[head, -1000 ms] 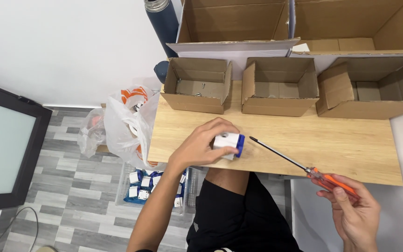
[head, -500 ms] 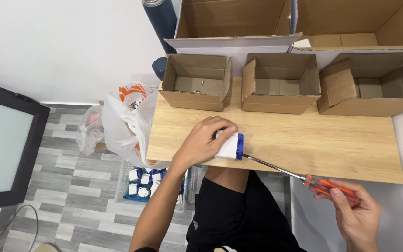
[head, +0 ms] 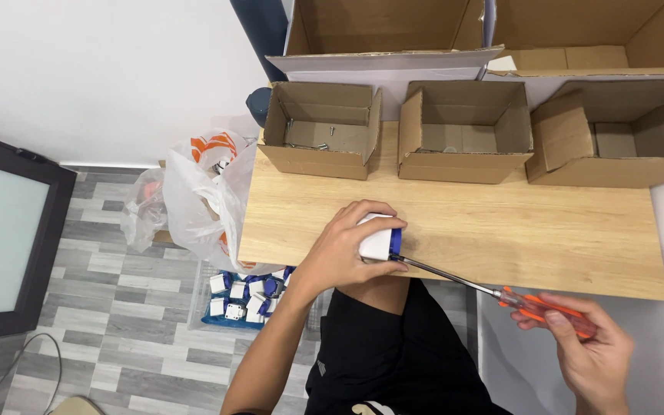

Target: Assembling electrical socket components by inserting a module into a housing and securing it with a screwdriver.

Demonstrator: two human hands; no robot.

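White-and-blue part (head: 378, 240) is clamped by left hand (head: 340, 250) at wooden table's (head: 501, 230) near edge; screwdriver (head: 493, 290), gripped in closed right hand (head: 589, 350), is angled up-left, tip meeting the part's right end.

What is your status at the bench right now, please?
Left hand grips white-and-blue part on wooden table. Right hand holds orange screwdriver, tip at part. Nothing between them.

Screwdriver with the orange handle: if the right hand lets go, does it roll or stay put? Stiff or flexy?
The screwdriver has a long thin metal shaft, so it is probably stiff with slight flex. Its handle looks rounded, so it may roll on the wooden table. Only the right hand holds it, beyond the table edge, so it would likely drop.
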